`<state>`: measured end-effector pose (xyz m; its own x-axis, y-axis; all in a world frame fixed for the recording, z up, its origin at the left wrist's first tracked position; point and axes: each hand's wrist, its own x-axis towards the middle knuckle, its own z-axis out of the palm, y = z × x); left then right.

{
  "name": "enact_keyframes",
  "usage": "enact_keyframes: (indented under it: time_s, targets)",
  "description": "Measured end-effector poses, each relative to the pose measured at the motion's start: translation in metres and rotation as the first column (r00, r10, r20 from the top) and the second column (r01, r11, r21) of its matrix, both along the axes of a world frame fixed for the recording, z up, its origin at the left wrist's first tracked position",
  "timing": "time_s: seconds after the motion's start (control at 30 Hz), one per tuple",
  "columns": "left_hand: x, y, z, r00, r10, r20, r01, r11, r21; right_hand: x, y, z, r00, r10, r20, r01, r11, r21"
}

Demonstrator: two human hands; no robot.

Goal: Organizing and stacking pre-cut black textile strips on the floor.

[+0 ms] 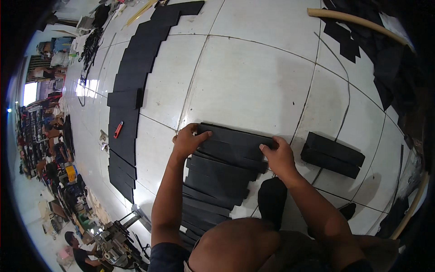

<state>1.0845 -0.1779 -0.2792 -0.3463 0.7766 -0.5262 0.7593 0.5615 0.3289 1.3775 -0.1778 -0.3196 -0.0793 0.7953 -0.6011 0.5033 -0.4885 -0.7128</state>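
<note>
Between my two hands is a flat black strip [235, 137], gripped at both ends. My left hand [186, 139] pinches its left end, thumb on top. At the right end my right hand [279, 156] does the same, the fingers partly hidden beneath. The strip lies at the far end of a row of overlapping black strips [217, 177] that runs back toward my body. Whether I hold one strip or a few layers, I cannot tell. Beside my right hand, a tied bundle of black strips [333, 155] rests on the tiles.
A long overlapping row of black pieces [133, 59] stretches along the left, with a red cutter [118, 130] on it. Black scraps [342, 41] and a tan roll or tube [358, 20] lie at far right. A person [81, 254] sits by a machine [115, 247] at lower left.
</note>
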Motion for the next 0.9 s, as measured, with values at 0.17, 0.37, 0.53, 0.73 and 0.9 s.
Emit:
enact_keyframes:
  time_s: [0.17, 0.37, 0.53, 0.73, 0.9]
  targets:
    - [-0.014, 0.008, -0.014, 0.964, 0.154, 0.218, -0.129, 0.984, -0.124, -0.003, -0.008, -0.024, 0.964, -0.218, -0.154, 0.219, 0.976, -0.009]
    - [-0.017, 0.003, -0.02, 0.916, 0.198, 0.348, -0.165, 0.979, -0.123, -0.002, 0.008, 0.014, 0.912, -0.302, -0.277, 0.196, 0.915, -0.353]
    - [-0.018, -0.002, -0.022, 0.944, 0.157, 0.292, -0.138, 0.987, -0.084, 0.001, 0.005, 0.007, 0.951, -0.19, -0.245, 0.138, 0.967, -0.215]
    - [-0.017, 0.0, -0.019, 0.92, 0.183, 0.346, -0.188, 0.982, -0.019, 0.002, 0.009, 0.003, 0.945, -0.157, -0.287, 0.116, 0.981, -0.156]
    - [-0.008, 0.012, 0.01, 0.856, 0.15, 0.494, -0.201, 0.978, 0.052, 0.003, 0.012, 0.005, 0.911, -0.146, -0.385, 0.112, 0.988, -0.108]
